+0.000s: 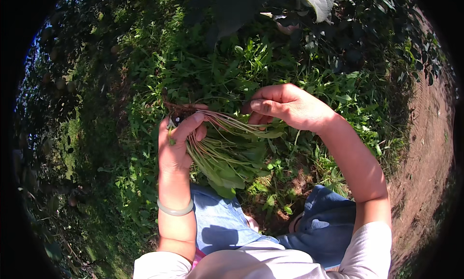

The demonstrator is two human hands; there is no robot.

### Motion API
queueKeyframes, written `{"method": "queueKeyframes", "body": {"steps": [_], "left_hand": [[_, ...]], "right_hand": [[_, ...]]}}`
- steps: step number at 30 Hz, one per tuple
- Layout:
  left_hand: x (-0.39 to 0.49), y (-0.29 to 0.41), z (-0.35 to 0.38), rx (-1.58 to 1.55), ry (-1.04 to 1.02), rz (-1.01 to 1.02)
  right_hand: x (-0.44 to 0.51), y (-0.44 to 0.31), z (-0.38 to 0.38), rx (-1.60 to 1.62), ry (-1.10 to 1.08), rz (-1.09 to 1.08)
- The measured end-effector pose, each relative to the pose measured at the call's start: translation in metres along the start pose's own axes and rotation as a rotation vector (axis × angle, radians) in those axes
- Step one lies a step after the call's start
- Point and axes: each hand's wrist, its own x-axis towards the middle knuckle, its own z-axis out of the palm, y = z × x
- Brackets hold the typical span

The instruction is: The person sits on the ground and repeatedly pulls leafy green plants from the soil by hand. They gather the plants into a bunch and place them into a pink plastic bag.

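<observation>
My left hand (pixel 183 134) is closed around the base of a bunch of leafy green plants (pixel 221 152). Dark, soil-covered roots (pixel 179 111) stick out above its thumb. Thin pinkish stems fan out to the right and end in broad green leaves. To the right, my right hand (pixel 277 107) has its fingers curled over the upper stems, near their leafy ends. Its fingertips are partly hidden, so I cannot tell whether it grips a stem or leaf. A pale bangle (pixel 175 208) circles my left forearm.
Low green weeds (pixel 253 56) grow on the ground in front of me. Dark leafy branches (pixel 355 32) hang at the upper right, with a pale leaf (pixel 319 3) near the top. Bare brown soil (pixel 427 134) runs along the right side. Both my knees are bent below the bunch.
</observation>
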Motion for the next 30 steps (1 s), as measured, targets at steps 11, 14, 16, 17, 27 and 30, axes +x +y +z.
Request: {"method": "queueKeyframes", "body": {"steps": [11, 14, 16, 17, 27, 30], "left_hand": [[0.013, 0.006, -0.030, -0.203, -0.082, 0.080], [0.010, 0.008, -0.026, -0.225, -0.042, 0.082], [0.008, 0.009, -0.026, -0.219, -0.026, 0.087], [0.006, 0.010, -0.026, -0.216, -0.018, 0.090], [0.001, 0.015, -0.016, -0.225, 0.019, 0.104], [0.003, 0.014, -0.020, -0.243, 0.018, 0.115]], "right_hand": [[-0.010, -0.001, -0.009, -0.274, 0.163, -0.126], [-0.005, 0.006, -0.007, -0.758, 0.423, -0.384], [-0.006, 0.009, -0.005, -0.802, 0.433, -0.558], [-0.008, 0.007, -0.003, -0.751, 0.308, -0.403], [0.000, 0.028, 0.022, -0.728, 0.299, -0.221], [-0.003, 0.022, 0.007, -0.518, 0.330, -0.284]]}}
